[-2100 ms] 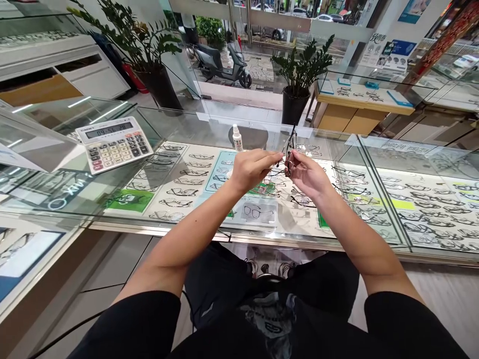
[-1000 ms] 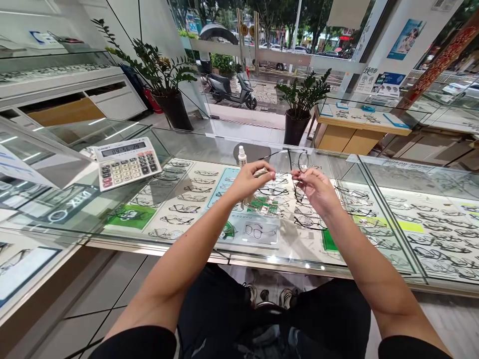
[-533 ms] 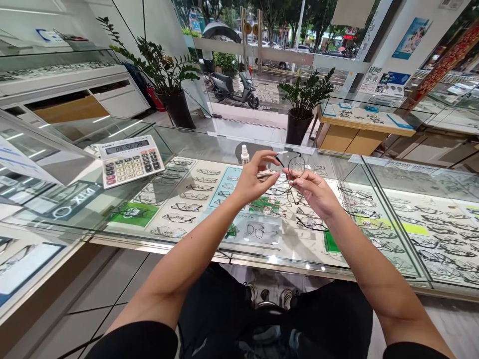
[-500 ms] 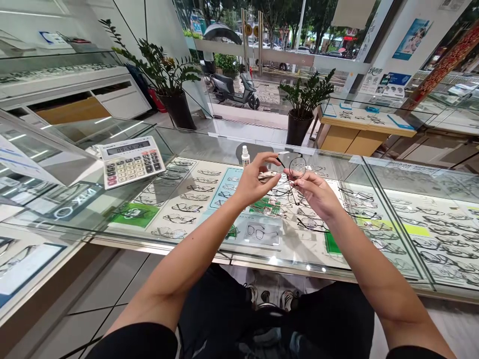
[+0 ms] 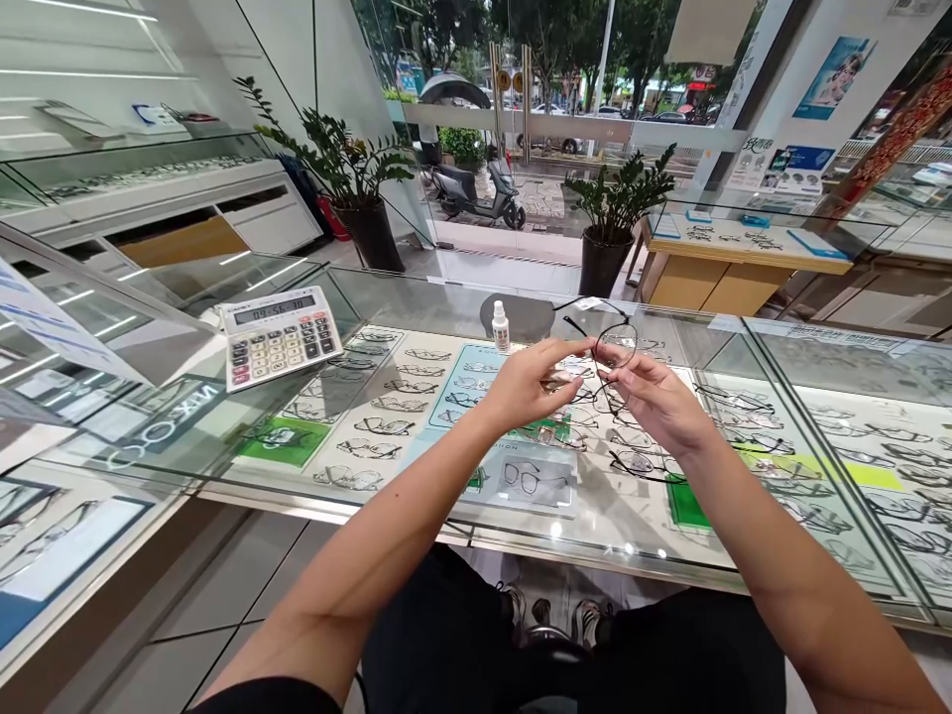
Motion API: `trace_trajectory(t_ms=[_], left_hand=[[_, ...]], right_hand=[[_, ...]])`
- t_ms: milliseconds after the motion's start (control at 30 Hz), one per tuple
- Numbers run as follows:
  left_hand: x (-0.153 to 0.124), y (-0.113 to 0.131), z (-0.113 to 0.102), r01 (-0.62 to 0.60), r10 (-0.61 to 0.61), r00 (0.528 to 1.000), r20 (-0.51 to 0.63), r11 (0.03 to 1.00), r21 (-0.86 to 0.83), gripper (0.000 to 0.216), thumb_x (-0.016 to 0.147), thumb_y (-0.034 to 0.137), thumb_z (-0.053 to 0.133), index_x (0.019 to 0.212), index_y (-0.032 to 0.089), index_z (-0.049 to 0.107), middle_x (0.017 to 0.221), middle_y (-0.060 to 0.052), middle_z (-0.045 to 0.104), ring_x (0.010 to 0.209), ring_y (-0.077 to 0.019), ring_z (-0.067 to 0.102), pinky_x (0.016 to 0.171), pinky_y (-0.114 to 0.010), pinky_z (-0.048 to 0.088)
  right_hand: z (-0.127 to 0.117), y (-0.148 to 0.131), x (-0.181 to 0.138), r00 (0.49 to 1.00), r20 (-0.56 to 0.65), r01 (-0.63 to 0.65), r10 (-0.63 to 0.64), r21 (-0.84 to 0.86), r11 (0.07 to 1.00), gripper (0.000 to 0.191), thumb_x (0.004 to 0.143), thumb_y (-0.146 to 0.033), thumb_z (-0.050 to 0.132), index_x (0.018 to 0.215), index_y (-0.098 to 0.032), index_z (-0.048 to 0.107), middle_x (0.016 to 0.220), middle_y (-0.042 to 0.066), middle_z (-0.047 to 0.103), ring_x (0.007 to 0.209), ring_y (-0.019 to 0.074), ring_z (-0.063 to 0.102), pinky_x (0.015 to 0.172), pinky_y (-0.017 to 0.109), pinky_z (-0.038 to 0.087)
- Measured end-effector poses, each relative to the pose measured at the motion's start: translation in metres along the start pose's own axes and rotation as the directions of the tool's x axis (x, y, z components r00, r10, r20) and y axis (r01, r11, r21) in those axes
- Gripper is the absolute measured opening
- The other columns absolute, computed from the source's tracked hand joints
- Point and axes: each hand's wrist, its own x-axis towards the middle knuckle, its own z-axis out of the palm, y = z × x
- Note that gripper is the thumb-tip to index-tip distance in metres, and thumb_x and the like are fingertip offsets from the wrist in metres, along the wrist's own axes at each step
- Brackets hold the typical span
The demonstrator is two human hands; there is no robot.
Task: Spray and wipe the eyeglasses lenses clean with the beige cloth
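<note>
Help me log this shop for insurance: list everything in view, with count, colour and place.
Held glasses: one, dark-rimmed, in the right hand
Displayed glasses: many, mostly dark, under the countertop
Glass counter: count unclear, transparent, across the middle
Calculator: one, whitish, picture-left on the counter
Bottle: one, white, upright beyond the left hand
Potted plants: two, green, beyond the counter
Display table: one, wood-coloured, back right
Scooter: one, grey, outside
Trees: several, green, outside
Small background items: too indistinct to count
Left hand: one, bare, by the held glasses
Right hand: one, bare, pinching the held glasses
Trousers: one pair, black, below the counter
</note>
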Motion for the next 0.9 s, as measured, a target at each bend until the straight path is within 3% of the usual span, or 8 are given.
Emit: trace_trajectory(t_ms=[133,233,467,633,700,767,833,900], left_hand=[[-0.002,0.001,0.004,-0.045,0.043,0.994,0.096,0.999,0.021,0.045,0.103,0.034,0.066,0.147,0.028,0.066,0.123,-0.009,0.073,0.099,-0.0207,0.072,0.086,-0.033,0.055],[-0.002,0.003,0.005,-0.034,0.026,0.991,0.13,0.998,0.057,0.044,0.104,0.037,0.064,0.145,0.025,0.069,0.118,-0.009,0.073,0.092,-0.02,0.071,0.08,-0.033,0.053],[0.0,0.003,0.0,0.09,-0.102,0.986,0.133,0.992,0.092,0.051,0.104,0.036,0.061,0.154,0.026,0.063,0.119,-0.008,0.074,0.088,-0.02,0.069,0.077,-0.033,0.051],[0.001,0.001,0.002,0.138,-0.139,0.984,0.115,0.99,0.014,0.054,0.102,0.034,0.065,0.155,0.03,0.06,0.122,-0.007,0.074,0.084,-0.0176,0.066,0.072,-0.03,0.049],[0.002,-0.002,0.001,0.17,-0.168,0.985,0.026,0.98,-0.105,0.054,0.101,0.032,0.065,0.154,0.028,0.056,0.114,-0.005,0.076,0.079,-0.0157,0.066,0.068,-0.028,0.048],[0.005,-0.009,-0.005,0.212,-0.244,0.957,-0.157,0.958,-0.195,0.038,0.103,0.034,0.063,0.14,0.024,0.061,0.099,-0.003,0.076,0.071,-0.0146,0.064,0.064,-0.027,0.046],[0.007,-0.018,-0.016,0.246,-0.306,0.874,-0.378,0.948,-0.199,0.019,0.105,0.04,0.061,0.107,0.022,0.065,0.083,-0.001,0.071,0.065,-0.0143,0.058,0.062,-0.028,0.043],[0.007,-0.031,-0.03,0.3,-0.321,0.778,-0.54,0.945,-0.131,0.034,0.105,0.045,0.06,0.08,0.022,0.059,0.07,0.001,0.062,0.061,-0.0134,0.049,0.06,-0.028,0.037]], right_hand=[[0.002,-0.001,0.001,1.0,-0.016,-0.014,0.014,0.042,0.999,0.014,0.086,-0.043,0.089,0.084,-0.031,0.083,0.151,-0.001,0.071,0.159,0.0289,0.048,0.138,0.052,0.028],[0.001,-0.003,0.002,0.999,-0.036,0.0,0.003,0.07,0.998,0.018,0.083,-0.047,0.091,0.081,-0.031,0.082,0.146,0.0,0.074,0.156,0.0295,0.051,0.137,0.053,0.031],[-0.007,-0.018,-0.001,0.979,-0.145,0.156,-0.141,0.098,0.983,0.017,0.082,-0.046,0.092,0.086,-0.034,0.081,0.142,-0.003,0.075,0.143,0.0258,0.061,0.131,0.05,0.042],[-0.01,-0.019,0.001,0.972,-0.188,0.16,-0.139,0.098,0.982,0.017,0.084,-0.043,0.09,0.08,-0.032,0.078,0.131,-0.002,0.079,0.135,0.0234,0.066,0.127,0.046,0.047],[-0.012,-0.018,0.003,0.969,-0.207,0.166,-0.137,0.127,0.978,0.016,0.084,-0.042,0.09,0.081,-0.032,0.077,0.127,-0.003,0.079,0.13,0.0215,0.069,0.123,0.042,0.051],[-0.016,-0.017,0.004,0.965,-0.222,0.174,-0.139,0.146,0.974,0.014,0.085,-0.041,0.089,0.083,-0.032,0.078,0.124,-0.004,0.08,0.127,0.0197,0.07,0.12,0.039,0.053],[-0.02,-0.016,0.005,0.965,-0.225,0.173,-0.137,0.15,0.973,0.013,0.086,-0.04,0.089,0.085,-0.032,0.078,0.123,-0.004,0.08,0.126,0.0188,0.071,0.12,0.037,0.054],[-0.022,-0.014,0.005,0.966,-0.219,0.173,-0.138,0.147,0.974,0.013,0.086,-0.04,0.089,0.086,-0.032,0.078,0.122,-0.003,0.08,0.126,0.0185,0.071,0.12,0.037,0.053]])
